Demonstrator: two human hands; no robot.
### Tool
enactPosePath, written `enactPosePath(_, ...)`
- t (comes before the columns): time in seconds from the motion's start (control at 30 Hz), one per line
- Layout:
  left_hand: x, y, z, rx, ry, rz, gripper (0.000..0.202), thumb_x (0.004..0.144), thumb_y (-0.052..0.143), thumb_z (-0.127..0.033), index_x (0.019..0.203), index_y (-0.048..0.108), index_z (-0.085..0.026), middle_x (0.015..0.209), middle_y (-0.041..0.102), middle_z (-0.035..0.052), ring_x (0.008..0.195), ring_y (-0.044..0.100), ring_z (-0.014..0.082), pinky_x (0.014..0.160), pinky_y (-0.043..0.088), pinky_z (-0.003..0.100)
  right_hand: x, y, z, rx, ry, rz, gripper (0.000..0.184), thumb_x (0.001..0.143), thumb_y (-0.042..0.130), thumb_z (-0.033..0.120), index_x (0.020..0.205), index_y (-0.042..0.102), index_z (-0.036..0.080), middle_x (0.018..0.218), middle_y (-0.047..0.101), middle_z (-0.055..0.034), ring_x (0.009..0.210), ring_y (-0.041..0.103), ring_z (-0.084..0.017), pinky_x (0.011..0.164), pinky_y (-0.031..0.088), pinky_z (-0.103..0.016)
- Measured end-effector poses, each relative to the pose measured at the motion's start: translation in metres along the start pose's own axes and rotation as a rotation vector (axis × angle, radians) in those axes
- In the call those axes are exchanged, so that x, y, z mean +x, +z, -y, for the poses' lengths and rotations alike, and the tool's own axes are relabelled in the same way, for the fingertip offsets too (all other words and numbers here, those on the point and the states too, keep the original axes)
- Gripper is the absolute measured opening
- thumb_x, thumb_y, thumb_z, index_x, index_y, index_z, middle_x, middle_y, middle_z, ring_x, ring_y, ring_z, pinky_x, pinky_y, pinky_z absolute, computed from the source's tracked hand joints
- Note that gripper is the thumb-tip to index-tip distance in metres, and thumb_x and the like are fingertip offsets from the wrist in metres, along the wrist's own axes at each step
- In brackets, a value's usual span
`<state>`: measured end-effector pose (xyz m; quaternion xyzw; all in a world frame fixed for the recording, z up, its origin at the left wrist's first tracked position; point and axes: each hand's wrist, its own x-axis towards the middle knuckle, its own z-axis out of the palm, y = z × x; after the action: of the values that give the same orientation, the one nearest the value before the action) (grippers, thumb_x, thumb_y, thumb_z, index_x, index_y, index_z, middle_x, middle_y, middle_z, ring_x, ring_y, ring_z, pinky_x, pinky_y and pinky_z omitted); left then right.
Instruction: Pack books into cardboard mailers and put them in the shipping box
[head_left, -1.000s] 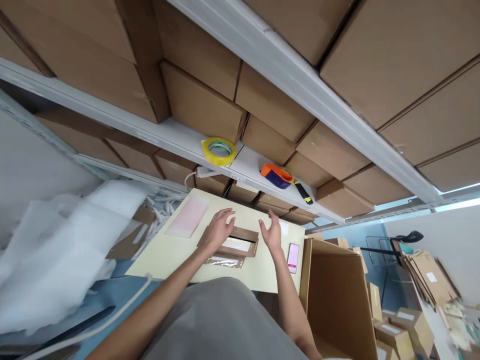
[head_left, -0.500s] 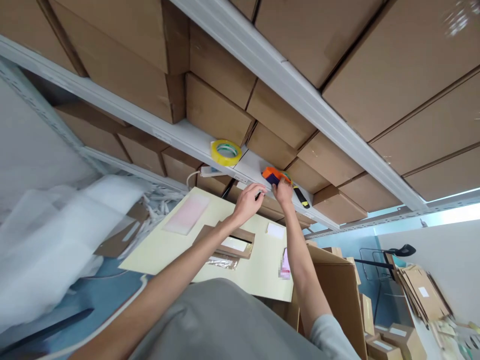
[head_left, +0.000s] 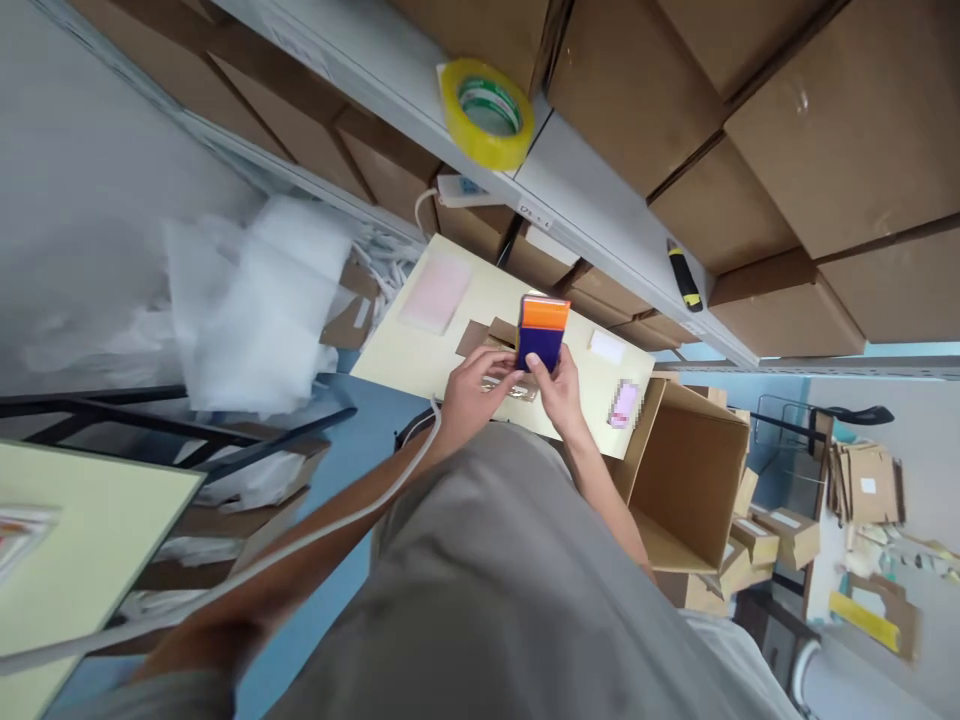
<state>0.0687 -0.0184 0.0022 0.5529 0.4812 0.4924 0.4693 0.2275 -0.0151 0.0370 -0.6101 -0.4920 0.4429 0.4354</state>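
An orange and dark-purple tape dispenser (head_left: 541,338) is held upright in front of me, above the pale tabletop (head_left: 405,365). My right hand (head_left: 559,390) grips its lower part, with the thumb lying across the purple face. At its lower left side, the bent fingers of my left hand (head_left: 480,390) close against it; part of their grip is hidden. Behind and below the hands lie a brown cardboard piece (head_left: 474,338) and some clear plastic film, partly covered by the hands.
On the grey shelf (head_left: 592,200) rest a yellow tape roll (head_left: 487,115) and a black-and-yellow utility knife (head_left: 683,277). A power strip (head_left: 471,190) sits under the shelf edge. To the right stands an open carton (head_left: 686,480). White foam wrap (head_left: 266,300) hangs at left.
The tape dispenser has come off the shelf and down over the tabletop in my right hand. My left hand has moved down beside it. The view has tilted lower.
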Motion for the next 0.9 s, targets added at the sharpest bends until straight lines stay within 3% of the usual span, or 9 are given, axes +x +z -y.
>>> enactPosePath(0.13, -0.014, -0.007, 0.022, -0.073, -0.146, 0.13, 0.038, 0.101, 0.075, -0.058, 0.109, 0.077, -0.021, 0.109, 0.078, 0.0065, 0.093, 0.08, 0.0204, 0.094, 0.073, 0.039, -0.022, 0.012, -0.018, -0.084, 0.119, -0.048, 0.054, 0.098, 0.075, 0.071, 0.12, 0.067, 0.022, 0.109, 0.078, -0.0062, 0.1, 0.074, -0.024, 0.095, 0.065, -0.04)
enactPosePath(0.33, -0.015, -0.004, 0.044, -0.056, -0.184, 0.304, 0.045, 0.099, 0.074, -0.065, 0.113, 0.078, -0.022, 0.11, 0.08, 0.0087, 0.098, 0.08, 0.0245, 0.096, 0.072, 0.042, -0.036, 0.004, -0.038, -0.17, 0.269, -0.082, 0.056, 0.098, 0.071, 0.074, 0.114, 0.068, 0.02, 0.103, 0.078, -0.0071, 0.093, 0.072, -0.023, 0.088, 0.064, -0.038)
enactPosePath(0.5, 0.003, -0.013, 0.05, -0.208, -0.248, 0.108, 0.064, 0.101, 0.072, -0.063, 0.149, 0.065, -0.021, 0.142, 0.075, 0.0162, 0.123, 0.076, 0.0261, 0.103, 0.069, 0.042, -0.049, -0.006, -0.033, -0.269, 0.217, 0.023, 0.051, 0.103, 0.07, 0.067, 0.122, 0.067, 0.02, 0.108, 0.077, -0.0065, 0.098, 0.071, -0.023, 0.093, 0.062, -0.037)
enactPosePath(0.57, 0.015, -0.023, 0.048, -0.245, -0.247, 0.125, 0.061, 0.102, 0.071, -0.064, 0.145, 0.07, -0.02, 0.141, 0.076, 0.0153, 0.125, 0.076, 0.0268, 0.106, 0.068, 0.042, -0.055, -0.009, -0.027, -0.328, 0.187, 0.067, 0.048, 0.105, 0.07, 0.064, 0.125, 0.067, 0.021, 0.112, 0.077, -0.0063, 0.099, 0.07, -0.023, 0.094, 0.062, -0.037)
enactPosePath(0.73, 0.042, -0.059, 0.024, -0.206, -0.082, 0.379, 0.043, 0.102, 0.075, -0.055, 0.129, 0.082, -0.023, 0.131, 0.078, 0.0099, 0.116, 0.079, 0.0249, 0.108, 0.067, 0.042, -0.063, -0.023, -0.01, -0.559, 0.092, 0.142, 0.044, 0.11, 0.065, 0.06, 0.131, 0.065, 0.022, 0.111, 0.077, -0.0085, 0.095, 0.071, -0.024, 0.09, 0.063, -0.039)
enactPosePath(0.9, 0.048, -0.089, -0.011, -0.058, 0.122, 0.418, 0.028, 0.103, 0.074, -0.043, 0.126, 0.084, -0.029, 0.122, 0.081, 0.0058, 0.116, 0.079, 0.024, 0.108, 0.067, 0.042, -0.065, -0.037, 0.004, -0.788, -0.177, 0.173, 0.041, 0.115, 0.06, 0.051, 0.141, 0.062, 0.02, 0.125, 0.075, -0.0181, 0.119, 0.074, -0.032, 0.102, 0.065, -0.051)
